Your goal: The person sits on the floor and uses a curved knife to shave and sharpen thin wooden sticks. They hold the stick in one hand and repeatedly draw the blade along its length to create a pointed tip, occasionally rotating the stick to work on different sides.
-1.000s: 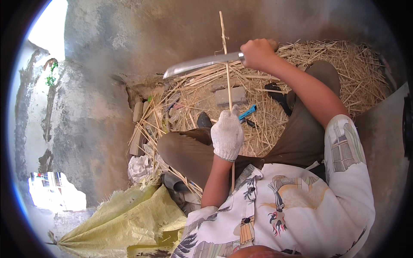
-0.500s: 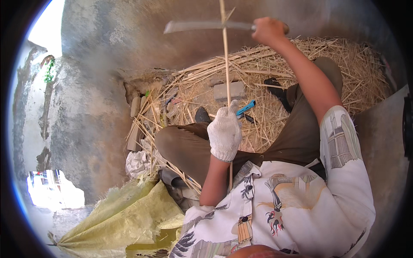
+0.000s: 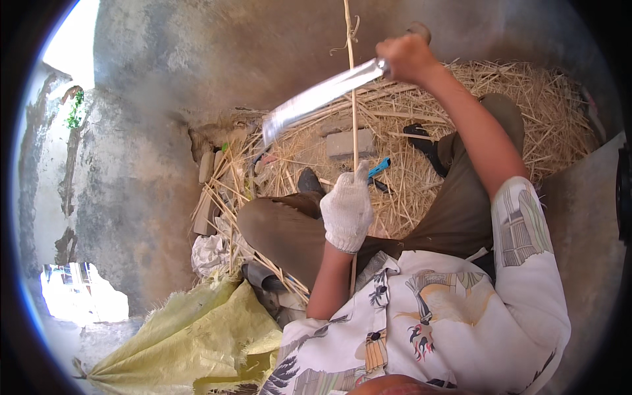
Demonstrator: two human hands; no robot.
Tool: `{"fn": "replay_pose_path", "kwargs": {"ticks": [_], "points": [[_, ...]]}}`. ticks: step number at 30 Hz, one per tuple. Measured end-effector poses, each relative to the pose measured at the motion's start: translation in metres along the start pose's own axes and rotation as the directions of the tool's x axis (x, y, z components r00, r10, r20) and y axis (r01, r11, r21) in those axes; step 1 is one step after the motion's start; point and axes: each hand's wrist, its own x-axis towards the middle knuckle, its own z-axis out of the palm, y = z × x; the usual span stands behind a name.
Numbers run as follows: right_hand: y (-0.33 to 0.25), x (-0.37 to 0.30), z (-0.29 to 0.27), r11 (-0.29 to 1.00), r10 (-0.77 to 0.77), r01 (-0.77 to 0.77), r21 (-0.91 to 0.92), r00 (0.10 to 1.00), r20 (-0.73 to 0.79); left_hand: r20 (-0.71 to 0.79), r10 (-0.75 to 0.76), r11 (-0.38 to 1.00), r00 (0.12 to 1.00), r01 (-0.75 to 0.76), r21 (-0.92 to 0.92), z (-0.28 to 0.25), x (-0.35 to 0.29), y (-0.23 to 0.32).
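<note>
My left hand, in a white knitted glove, is closed round a thin pale stick that stands upright, its lower end running down past my forearm. My bare right hand grips the handle of a long machete. The blade slants down to the left and crosses the stick well above my glove; its surface is blurred by motion. Near the stick's top a thin curled shaving hangs off its side.
Straw and split strips cover the floor round my crossed legs. Between my feet lie a grey brick and a blue-handled tool. A yellow woven sack lies at lower left. A stained wall rises on the left.
The machete has tilted from nearly level, its tip dropping, and it crosses the stick lower down. My right hand moved slightly left. The left glove shifted a little down and right, still holding the stick.
</note>
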Motion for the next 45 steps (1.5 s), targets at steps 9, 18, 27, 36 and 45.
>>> {"fn": "replay_pose_path", "kwargs": {"ticks": [9, 18, 27, 36, 45], "points": [[-0.016, -0.026, -0.021, 0.987, 0.134, -0.139, 0.076, 0.989, 0.069, -0.03, 0.004, 1.0, 1.0, -0.004, 0.024, 0.011, -0.015, 0.002], [-0.046, -0.036, -0.022, 0.983, 0.042, -0.048, 0.177, 0.998, 0.037, 0.091, -0.212, 0.885, 0.973, 0.231, -0.404, 0.002, -0.01, 0.006], [-0.031, -0.029, -0.003, 0.705, 0.237, -0.203, 0.68, 0.971, 0.044, 0.35, -0.422, 0.578, 0.837, 0.545, -0.608, -0.031, 0.008, 0.039], [-0.037, -0.029, -0.005, 0.432, 0.122, -0.192, 0.881, 0.981, 0.154, 0.377, -0.546, 0.527, 0.748, 0.657, -0.539, -0.046, 0.023, 0.05], [-0.047, -0.034, -0.019, 0.404, 0.037, -0.161, 0.901, 0.986, 0.16, 0.352, -0.48, 0.452, 0.804, 0.57, -0.686, -0.027, 0.025, 0.037]]}}
